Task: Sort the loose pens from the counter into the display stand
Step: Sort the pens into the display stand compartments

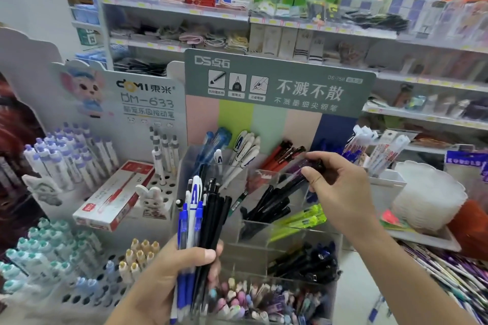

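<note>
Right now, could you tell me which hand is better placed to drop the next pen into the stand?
Right. The right hand already pinches a dark pen over the clear stand, while the left hand grips the bundle of pens.

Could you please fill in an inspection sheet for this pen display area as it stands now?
Surface: counter mostly hidden by stands; a bare patch shows at lower right.
Job's things: clear display stand with compartments holding black pens, green pens and red pens.
Clutter: red-and-white pen box lying on the neighbouring white stand.
Grippers: left hand grips a bundle of pens; right hand pinches a dark pen above the black-pen compartment.
Cables: nothing seen.
Surroundings: shop shelves of goods behind.
</note>
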